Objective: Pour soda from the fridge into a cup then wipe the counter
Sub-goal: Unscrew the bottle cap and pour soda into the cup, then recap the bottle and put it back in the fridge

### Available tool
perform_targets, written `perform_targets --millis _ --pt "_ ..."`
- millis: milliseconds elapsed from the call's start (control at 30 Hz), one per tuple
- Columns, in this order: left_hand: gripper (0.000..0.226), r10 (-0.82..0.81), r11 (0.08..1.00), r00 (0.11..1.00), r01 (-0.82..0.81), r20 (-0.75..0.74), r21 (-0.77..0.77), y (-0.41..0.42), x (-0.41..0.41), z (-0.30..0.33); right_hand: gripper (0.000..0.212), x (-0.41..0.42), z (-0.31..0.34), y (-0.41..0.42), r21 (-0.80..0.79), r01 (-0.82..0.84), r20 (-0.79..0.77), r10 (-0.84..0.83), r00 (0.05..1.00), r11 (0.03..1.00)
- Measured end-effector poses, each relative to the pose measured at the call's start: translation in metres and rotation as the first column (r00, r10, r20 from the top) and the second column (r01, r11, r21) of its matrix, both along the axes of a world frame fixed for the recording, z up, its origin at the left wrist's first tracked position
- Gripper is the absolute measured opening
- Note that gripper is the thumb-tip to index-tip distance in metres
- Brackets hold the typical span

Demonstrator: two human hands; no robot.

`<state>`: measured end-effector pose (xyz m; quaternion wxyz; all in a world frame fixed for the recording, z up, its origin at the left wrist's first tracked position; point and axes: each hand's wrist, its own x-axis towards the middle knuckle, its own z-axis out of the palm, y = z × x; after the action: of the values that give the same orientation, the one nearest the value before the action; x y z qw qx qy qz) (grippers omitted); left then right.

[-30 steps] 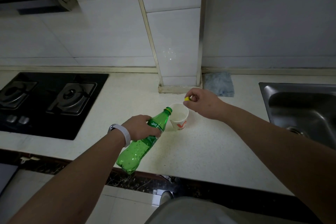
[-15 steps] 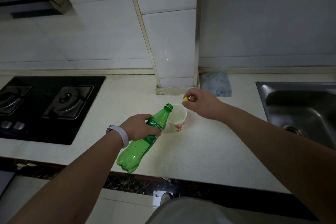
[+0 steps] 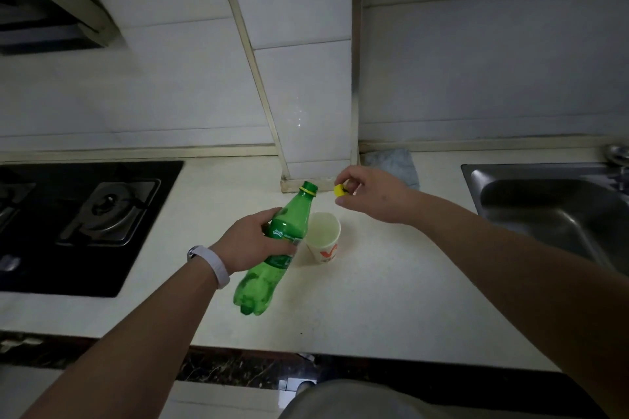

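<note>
A second ago I had the green bottle (image 3: 277, 250) tipped low with its mouth at the cup (image 3: 323, 236); now I see it swung back up, neck clear of the rim and pointing toward the back edge of the tabletop (image 3: 391, 299). My left hand (image 3: 253, 241) stays clamped round the bottle's labelled middle. My right hand (image 3: 369, 194) has lifted a little and pinches the yellow cap (image 3: 339, 190) just beside the open mouth. The cup stands upright near the middle of the tabletop with pale liquid inside. I judge the pour finished, capping next. The grey cloth (image 3: 394, 163) lies at the back edge, ready for wiping.
</note>
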<state>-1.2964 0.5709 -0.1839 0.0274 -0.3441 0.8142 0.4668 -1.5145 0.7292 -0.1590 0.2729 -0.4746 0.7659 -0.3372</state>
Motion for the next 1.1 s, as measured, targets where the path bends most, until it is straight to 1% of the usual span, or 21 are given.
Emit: perform_targets --millis 133,300,400,500,567,767,900,1033,1100 --pt "0.065 0.008 0.999 0.988 -0.003 -0.152 0.035 -0.002 0.0 0.004 0.024 0.0 0.023 -0.007 -0.018 -0.049 -0.009 0.049 0.999 0.999" --pt "0.08 0.042 0.998 0.966 -0.028 -0.256 0.056 -0.007 0.0 0.005 0.027 0.004 0.048 -0.02 -0.069 -0.077 -0.026 0.075 0.997 0.995" --pt "0.087 0.08 0.995 0.953 -0.06 -0.292 0.074 -0.013 0.002 0.004 0.028 0.009 0.059 -0.027 -0.092 -0.077 -0.049 0.073 0.996 0.993" --pt "0.081 0.094 0.994 0.939 -0.072 -0.331 0.079 -0.02 0.004 0.001 0.026 0.015 0.069 -0.033 -0.099 -0.088 -0.075 0.08 0.994 0.991" --pt "0.083 0.099 0.994 0.935 -0.074 -0.339 0.085 -0.024 0.005 0.0 0.026 0.02 0.073 -0.037 -0.1 -0.11 -0.102 0.1 0.99 0.989" --pt "0.087 0.062 0.997 0.928 -0.039 -0.366 0.071 -0.031 0.007 0.005 0.026 0.035 0.09 -0.051 -0.075 -0.177 -0.199 0.16 0.967 0.981" --pt "0.084 -0.004 0.999 0.933 0.02 -0.359 0.041 -0.038 0.005 0.01 0.031 0.042 0.099 -0.06 -0.012 -0.237 -0.345 0.218 0.913 0.972" --pt "0.079 -0.062 0.998 0.937 0.062 -0.345 -0.012 -0.045 0.004 0.014 0.031 0.046 0.106 -0.067 0.108 -0.288 -0.528 0.3 0.794 0.951" --pt "0.076 -0.09 0.996 0.937 0.08 -0.338 -0.043 -0.046 0.004 0.016 0.031 0.047 0.11 -0.069 0.17 -0.28 -0.571 0.326 0.754 0.945"
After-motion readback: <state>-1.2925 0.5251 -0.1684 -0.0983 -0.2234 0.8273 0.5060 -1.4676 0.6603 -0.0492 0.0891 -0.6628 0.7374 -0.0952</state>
